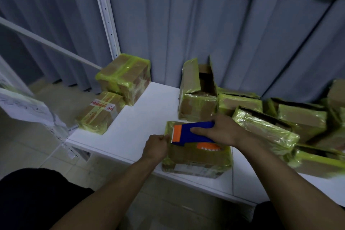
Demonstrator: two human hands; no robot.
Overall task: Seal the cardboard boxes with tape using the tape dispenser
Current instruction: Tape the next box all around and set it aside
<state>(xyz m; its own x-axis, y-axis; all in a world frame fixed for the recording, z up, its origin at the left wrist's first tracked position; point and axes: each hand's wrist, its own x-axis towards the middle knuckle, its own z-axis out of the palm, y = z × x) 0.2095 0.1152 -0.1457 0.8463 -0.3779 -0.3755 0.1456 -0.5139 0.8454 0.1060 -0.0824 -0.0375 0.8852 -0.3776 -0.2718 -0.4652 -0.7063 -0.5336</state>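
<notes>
The yellow-taped brown cardboard box (pixel 196 157) sits at the white surface's (pixel 140 121) 6 o'clock edge, and the right hand (pixel 218 132) grasps the blue-and-orange tape dispenser (pixel 188 132) on top. At 9 o'clock the left hand (pixel 156 145) apparently pinches the tape end. Anchor it over the rim, then pull towards 3 o'clock, pressed flat.

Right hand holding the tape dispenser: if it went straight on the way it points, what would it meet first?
Most likely the left hand, apparently pinching the tape end at the orange nose of the tape dispenser, over the left edge of the cardboard box. Depth is unclear.
</notes>
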